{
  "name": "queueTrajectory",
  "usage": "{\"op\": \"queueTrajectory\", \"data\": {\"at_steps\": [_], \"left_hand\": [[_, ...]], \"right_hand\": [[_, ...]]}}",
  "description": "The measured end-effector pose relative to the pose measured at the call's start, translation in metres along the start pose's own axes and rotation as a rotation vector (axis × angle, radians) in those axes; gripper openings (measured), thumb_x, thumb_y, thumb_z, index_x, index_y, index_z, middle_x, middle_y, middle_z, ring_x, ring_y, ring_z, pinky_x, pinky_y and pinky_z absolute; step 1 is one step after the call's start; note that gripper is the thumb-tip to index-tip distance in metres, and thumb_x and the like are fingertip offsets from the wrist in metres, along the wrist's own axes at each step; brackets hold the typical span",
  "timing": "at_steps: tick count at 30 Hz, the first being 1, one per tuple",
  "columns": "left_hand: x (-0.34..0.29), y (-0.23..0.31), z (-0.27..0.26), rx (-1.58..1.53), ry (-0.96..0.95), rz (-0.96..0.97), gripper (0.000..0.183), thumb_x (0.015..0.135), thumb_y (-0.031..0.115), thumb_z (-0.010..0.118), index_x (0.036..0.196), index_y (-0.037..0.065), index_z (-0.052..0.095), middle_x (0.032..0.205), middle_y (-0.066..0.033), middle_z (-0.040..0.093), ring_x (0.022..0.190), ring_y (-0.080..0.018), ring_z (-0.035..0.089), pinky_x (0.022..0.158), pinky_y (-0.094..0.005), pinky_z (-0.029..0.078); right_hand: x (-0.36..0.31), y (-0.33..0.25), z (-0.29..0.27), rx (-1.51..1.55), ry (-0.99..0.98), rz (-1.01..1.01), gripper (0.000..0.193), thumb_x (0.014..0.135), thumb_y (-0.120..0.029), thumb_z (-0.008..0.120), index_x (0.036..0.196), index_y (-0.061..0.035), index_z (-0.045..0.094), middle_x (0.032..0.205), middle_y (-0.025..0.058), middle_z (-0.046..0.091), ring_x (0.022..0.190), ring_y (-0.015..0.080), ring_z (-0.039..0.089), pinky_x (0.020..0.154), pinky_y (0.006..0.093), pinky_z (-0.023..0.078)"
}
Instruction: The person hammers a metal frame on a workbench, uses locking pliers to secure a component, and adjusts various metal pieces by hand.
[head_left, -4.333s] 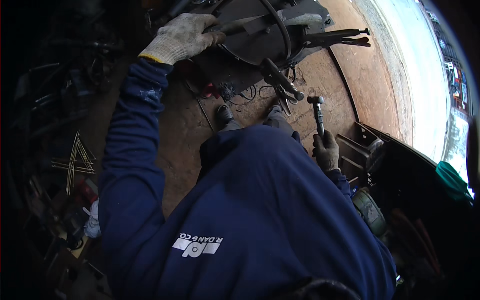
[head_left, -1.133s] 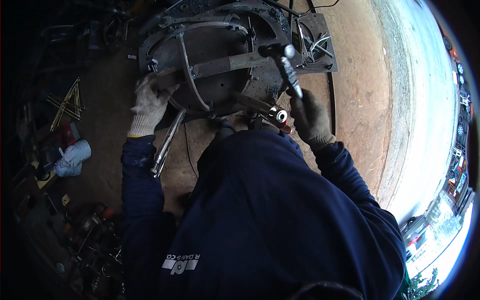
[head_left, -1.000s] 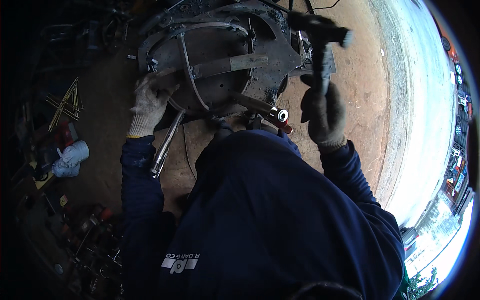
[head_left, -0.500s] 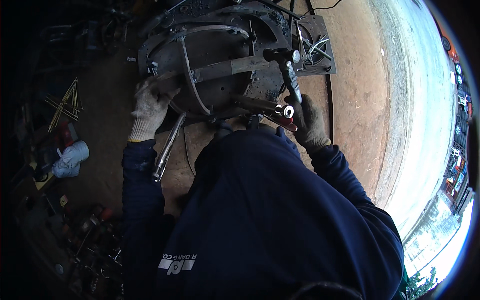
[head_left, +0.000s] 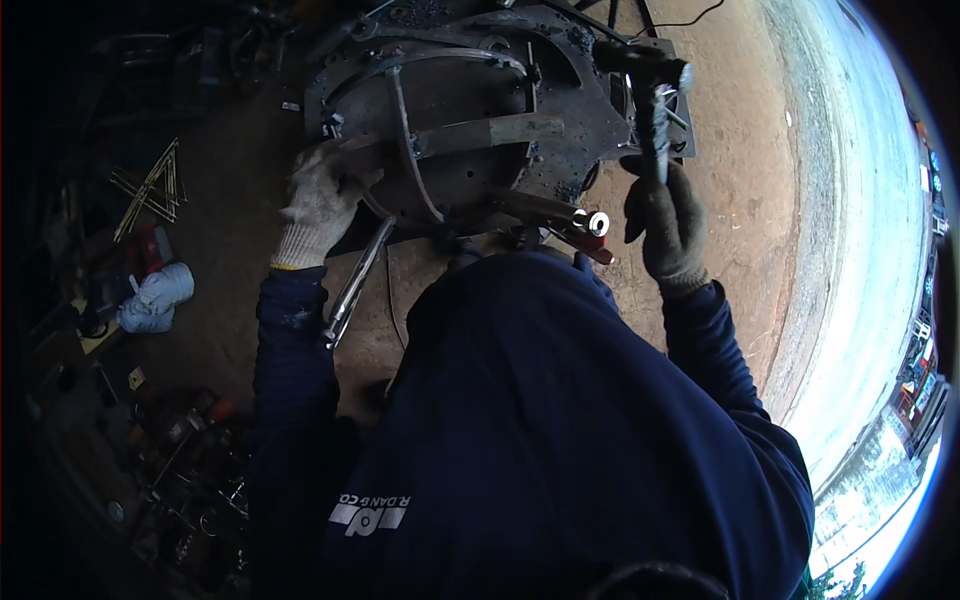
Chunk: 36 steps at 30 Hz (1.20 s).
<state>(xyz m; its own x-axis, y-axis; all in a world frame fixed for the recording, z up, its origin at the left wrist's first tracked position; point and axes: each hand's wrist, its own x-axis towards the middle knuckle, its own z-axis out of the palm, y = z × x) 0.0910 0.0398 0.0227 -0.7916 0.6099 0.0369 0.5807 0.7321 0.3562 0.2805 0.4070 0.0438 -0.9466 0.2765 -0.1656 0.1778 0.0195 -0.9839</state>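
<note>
My right hand (head_left: 675,230), in a grey work glove, is closed round the handle of a hammer (head_left: 655,120). The hammer's head is raised to the right of a dark steel plate (head_left: 475,180). My left hand (head_left: 320,205), in a pale knit glove, grips the left end of a flat metal bar (head_left: 525,129). That bar lies across a curved metal strip (head_left: 402,125) on the plate. Beside my left hand, a shiny metal clamp handle (head_left: 358,285) sticks out toward me. Another clamp handle (head_left: 570,215), with a red lever (head_left: 600,254), points right at the plate's near edge.
Thin yellowish rods (head_left: 152,190) lie crossed on the brown floor at left, near a pale tied bundle (head_left: 158,298). Dark clutter of tools and parts (head_left: 190,480) fills the lower left. A black cable (head_left: 690,20) runs over the floor at the far right.
My right hand has lifted the hammer up and to the right, away from the bar. My left hand keeps its hold on the bar. The whole view has shifted slightly.
</note>
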Motion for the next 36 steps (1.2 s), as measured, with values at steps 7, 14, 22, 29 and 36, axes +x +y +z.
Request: {"op": "queueTrajectory", "data": {"at_steps": [7, 14, 22, 29, 36], "left_hand": [[0.020, 0.024, -0.109, -0.403, 0.339, -0.112, 0.035, 0.093, 0.019, 0.071, 0.124, 0.003, 0.067, 0.119, -0.0141, 0.069, 0.110, -0.0232, 0.066, 0.094, -0.0365, 0.054], [0.040, 0.086, -0.112, -0.824, 0.227, 0.206, 0.063, 0.097, 0.002, 0.061, 0.153, 0.003, 0.032, 0.143, -0.0173, 0.049, 0.129, -0.0249, 0.053, 0.109, -0.0371, 0.048], [0.005, 0.053, -0.080, -1.219, 0.413, 0.131, 0.057, 0.105, 0.007, 0.050, 0.156, 0.001, 0.027, 0.150, -0.0159, 0.045, 0.130, -0.0245, 0.054, 0.112, -0.0356, 0.044], [-0.005, 0.056, -0.095, -0.984, 0.583, 0.003, 0.034, 0.097, 0.010, 0.066, 0.128, 0.000, 0.055, 0.099, -0.0028, 0.058, 0.082, -0.0084, 0.055, 0.071, -0.0235, 0.049], [-0.139, 0.008, -0.069, -0.779, 0.142, -0.605, 0.034, 0.104, 0.035, 0.058, 0.110, 0.002, 0.063, 0.075, 0.0011, 0.056, 0.057, -0.0052, 0.051, 0.048, -0.0233, 0.042]], "right_hand": [[0.074, -0.107, 0.028, 0.027, -0.250, -0.357, 0.044, 0.106, -0.033, 0.053, 0.134, 0.0011, 0.052, 0.101, 0.0133, 0.070, 0.068, 0.0107, 0.064, 0.053, 0.0208, 0.051], [0.097, -0.205, 0.137, -0.050, -0.372, -0.355, 0.043, 0.100, -0.030, 0.065, 0.131, -0.0009, 0.055, 0.109, 0.0131, 0.068, 0.101, 0.0208, 0.065, 0.088, 0.0360, 0.053], [0.093, -0.196, 0.188, -0.156, -0.431, -0.266, 0.045, 0.102, -0.043, 0.056, 0.124, -0.0037, 0.055, 0.105, 0.0215, 0.068, 0.104, 0.0328, 0.067, 0.089, 0.0421, 0.052], [0.129, -0.175, 0.180, -0.320, -0.569, -0.656, 0.041, 0.103, -0.039, 0.056, 0.128, -0.0061, 0.057, 0.112, 0.0173, 0.070, 0.100, 0.0276, 0.070, 0.086, 0.0378, 0.058], [0.124, -0.045, 0.034, -0.717, -0.297, -0.362, 0.037, 0.098, -0.027, 0.065, 0.129, -0.0080, 0.064, 0.117, 0.0151, 0.071, 0.106, 0.0262, 0.070, 0.089, 0.0359, 0.056]]}}
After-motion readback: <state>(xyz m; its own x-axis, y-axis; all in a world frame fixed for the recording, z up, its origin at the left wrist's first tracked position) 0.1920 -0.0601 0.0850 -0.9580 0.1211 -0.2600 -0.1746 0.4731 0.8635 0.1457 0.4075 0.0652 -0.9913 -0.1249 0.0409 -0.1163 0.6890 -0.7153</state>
